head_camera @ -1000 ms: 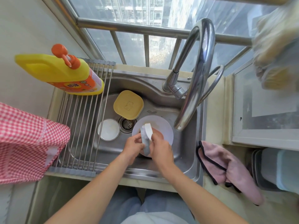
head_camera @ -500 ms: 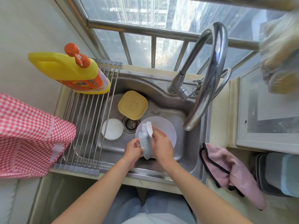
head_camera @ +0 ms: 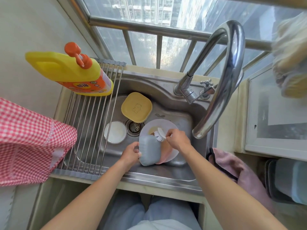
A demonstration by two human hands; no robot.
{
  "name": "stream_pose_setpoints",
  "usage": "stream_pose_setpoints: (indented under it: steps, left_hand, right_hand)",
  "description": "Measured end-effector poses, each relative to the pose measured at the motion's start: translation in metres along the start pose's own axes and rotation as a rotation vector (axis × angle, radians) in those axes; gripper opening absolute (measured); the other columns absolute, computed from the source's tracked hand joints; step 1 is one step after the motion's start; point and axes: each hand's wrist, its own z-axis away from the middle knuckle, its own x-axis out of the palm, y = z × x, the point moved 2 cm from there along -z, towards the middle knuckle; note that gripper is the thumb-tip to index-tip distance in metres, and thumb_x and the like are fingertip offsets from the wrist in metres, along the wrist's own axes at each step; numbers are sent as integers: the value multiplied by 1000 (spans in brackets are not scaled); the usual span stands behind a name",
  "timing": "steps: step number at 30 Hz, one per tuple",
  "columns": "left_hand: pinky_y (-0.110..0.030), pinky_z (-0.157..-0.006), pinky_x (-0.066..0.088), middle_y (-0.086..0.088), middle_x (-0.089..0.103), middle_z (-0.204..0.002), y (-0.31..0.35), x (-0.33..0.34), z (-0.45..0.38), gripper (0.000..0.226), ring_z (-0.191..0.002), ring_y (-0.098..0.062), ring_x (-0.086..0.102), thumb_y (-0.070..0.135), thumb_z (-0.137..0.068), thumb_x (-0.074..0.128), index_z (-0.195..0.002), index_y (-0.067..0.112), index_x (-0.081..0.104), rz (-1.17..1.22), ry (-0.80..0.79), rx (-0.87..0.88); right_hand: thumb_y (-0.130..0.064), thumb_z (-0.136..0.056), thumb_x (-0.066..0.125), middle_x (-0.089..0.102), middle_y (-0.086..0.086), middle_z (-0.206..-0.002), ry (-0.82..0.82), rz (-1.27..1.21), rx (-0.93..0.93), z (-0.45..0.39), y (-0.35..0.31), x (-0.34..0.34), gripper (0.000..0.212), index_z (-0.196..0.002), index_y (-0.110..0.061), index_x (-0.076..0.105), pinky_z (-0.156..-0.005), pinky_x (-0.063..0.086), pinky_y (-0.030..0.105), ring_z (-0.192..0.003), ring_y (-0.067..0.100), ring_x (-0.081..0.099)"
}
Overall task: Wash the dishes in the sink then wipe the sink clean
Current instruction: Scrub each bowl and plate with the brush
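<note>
Grey dish (head_camera: 149,150), gripped by the left hand (head_camera: 131,152) above the sink (head_camera: 166,90), is now turned flat-side up and scrubbed by the brush (head_camera: 160,133) clasped in the right hand (head_camera: 178,139), indicating washing remains underway.

Single head-worn wide-angle view, looking steeply down from close above the sink (head_camera: 166,178); window railing (head_camera: 149,29) at top, the person's legs at bottom.
</note>
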Motion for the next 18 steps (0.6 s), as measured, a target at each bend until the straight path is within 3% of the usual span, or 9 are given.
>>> stream_pose_setpoints:
  steps: [2, 5, 6, 8, 12, 14, 16, 18]
  left_hand:
    - [-50, -82, 55, -10, 59, -77, 2, -2, -3, 42, -78, -24, 59, -20, -87, 45, -100, 16, 62, -28, -13, 17]
    - [-42, -77, 49, -8, 56, -74, 0, -6, -9, 43, -78, -23, 54, -21, -83, 46, -97, 16, 63, -63, -23, 40]
    - [-41, -76, 49, -7, 55, -73, 0, -7, -10, 43, -77, -23, 53, -21, -82, 46, -97, 16, 63, -78, -28, 47]
    - [-40, -76, 49, -6, 55, -71, 0, -8, -9, 42, -75, -22, 53, -21, -83, 47, -96, 15, 63, -79, -37, 46]
    - [-40, -77, 49, -4, 54, -70, 0, -10, -10, 41, -74, -21, 53, -21, -84, 46, -95, 15, 63, -86, -40, 38]
    - [-41, -78, 50, -1, 54, -68, -3, -11, -12, 41, -74, -21, 54, -19, -83, 48, -94, 17, 64, -96, -40, 39]
    - [-42, -78, 50, -4, 55, -70, -3, -12, -12, 41, -75, -22, 54, -18, -82, 48, -95, 18, 64, -100, -48, 38]
    - [-42, -78, 51, -8, 55, -73, 1, -11, -8, 41, -76, -23, 54, -20, -83, 47, -96, 15, 63, -95, -56, 43]
  right_hand:
    - [-65, -49, 35, 68, -4, -97, -17, 29, -30, -2, -7, -3, 72, -101, -30, 70, -70, 42, 29, -92, 24, 64]
    - [-40, -79, 59, 69, -11, -90, -85, 54, -207, 4, -27, -9, 20, -90, -30, 72, -63, 40, 24, -81, 11, 60]
    - [-34, -83, 63, 70, -10, -91, -114, 75, -245, 4, -29, -11, 12, -90, -30, 73, -61, 39, 22, -78, 9, 59]
    - [-35, -81, 65, 70, -8, -93, -132, 115, -221, -2, -20, -11, 16, -93, -27, 73, -61, 41, 20, -79, 11, 60]
    - [-57, -57, 47, 69, -5, -101, -114, 163, 1, -54, 33, 11, 58, -103, -29, 69, -70, 51, 30, -92, 24, 67]
    - [-56, -62, 51, 69, -8, -98, -102, 150, -90, -30, 9, 2, 49, -100, -31, 68, -68, 51, 28, -86, 19, 65]
    - [-37, -83, 63, 66, -12, -84, -134, 105, -220, -1, -16, -7, 18, -95, -28, 71, -63, 43, 12, -75, 5, 60]
    - [-27, -91, 63, 60, -17, -74, -150, 86, -257, 3, -18, -8, 12, -96, -21, 72, -55, 35, 9, -69, 1, 57]
